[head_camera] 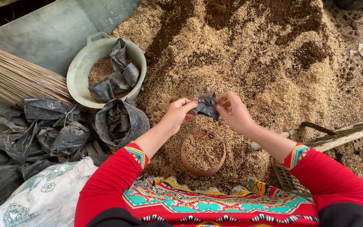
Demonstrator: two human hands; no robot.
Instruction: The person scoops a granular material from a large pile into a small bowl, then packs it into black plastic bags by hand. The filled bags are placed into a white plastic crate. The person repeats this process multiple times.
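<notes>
Head view — both hands, left (176, 114) and right (233, 112), pinch a small black bag (206, 106) above the husk-filled brown bowl (203, 153).

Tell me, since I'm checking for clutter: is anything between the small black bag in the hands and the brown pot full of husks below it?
Nothing visible. Both the left hand and right hand hold the small black bag directly above the brown pot, with only open air and the husk pile behind.

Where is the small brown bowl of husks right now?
In the head view, the brown bowl sits centre, sunk in the husk pile, just below both hands and the black bag.
</notes>
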